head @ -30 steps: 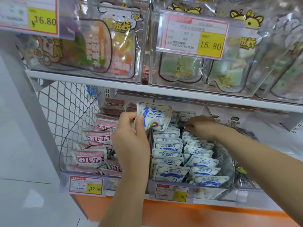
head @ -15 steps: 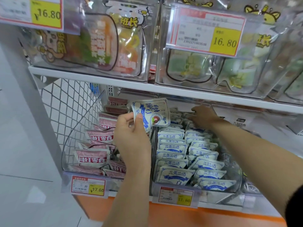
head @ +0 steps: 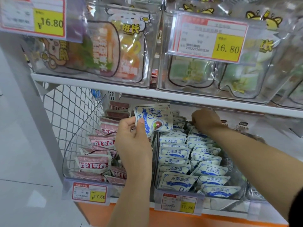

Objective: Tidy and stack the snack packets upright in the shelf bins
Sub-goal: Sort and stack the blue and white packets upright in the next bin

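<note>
Right hand (head: 205, 119) has reached deeper into the bin (head: 156, 161), its grip unclear. Left hand (head: 132, 138) pinches one packet (head: 154, 118); slot it upright behind.

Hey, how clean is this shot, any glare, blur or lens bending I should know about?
Head view: glare streaks the clear plastic upper bins; the white shelf edge looks slightly bowed by the wide-angle lens; fine print on the red-bordered price tag is blurred, yet the blue-and-white snack packet in the left hand reads clearly.
</note>
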